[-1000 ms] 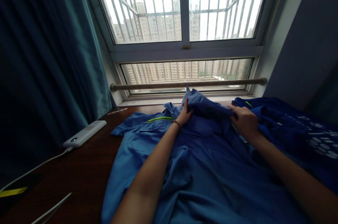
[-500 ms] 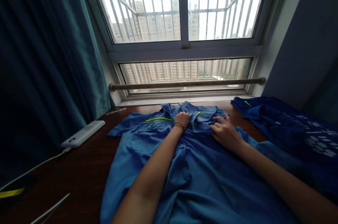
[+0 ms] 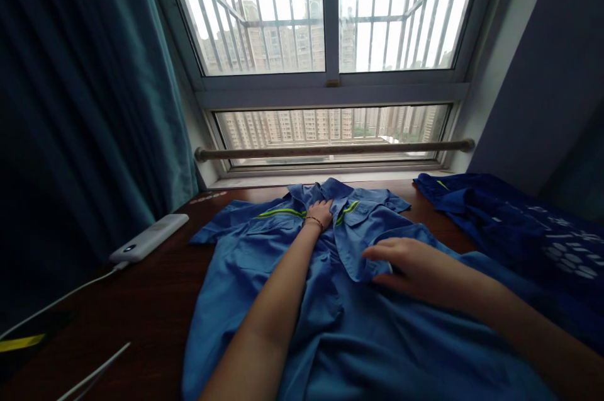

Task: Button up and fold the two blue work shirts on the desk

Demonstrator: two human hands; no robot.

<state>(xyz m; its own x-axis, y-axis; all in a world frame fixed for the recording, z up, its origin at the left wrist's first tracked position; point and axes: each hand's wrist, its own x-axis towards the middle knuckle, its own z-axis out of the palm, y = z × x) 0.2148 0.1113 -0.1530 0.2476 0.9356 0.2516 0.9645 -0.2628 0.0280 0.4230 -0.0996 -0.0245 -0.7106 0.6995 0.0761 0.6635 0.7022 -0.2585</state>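
Note:
A blue short-sleeved shirt [image 3: 255,275] with yellow-green stripes lies spread on the brown wooden table, its collar towards the window. Just below that collar, my left hand [image 3: 319,214] rests on the front, fingers stretched out over the cloth. A beaded bracelet [image 3: 313,220] circles the wrist. My right hand [image 3: 410,262] is above the shirt's right front panel, nearer to me, thumb and fingers apart. A loose fold of the panel lies beside those fingertips; I see no firm hold on it.
A white power bank [image 3: 150,238] with a cable sits on the wooden table [image 3: 141,306] at left, by the blue curtain [image 3: 94,105]. Darker blue clothing [image 3: 509,225] with white print lies at right. Behind are a rail [image 3: 330,150] and window.
My right hand has moved back towards me from the chest pocket area, and the right front panel now lies flatter and further down. My left hand has gone from a fist to stretched fingers.

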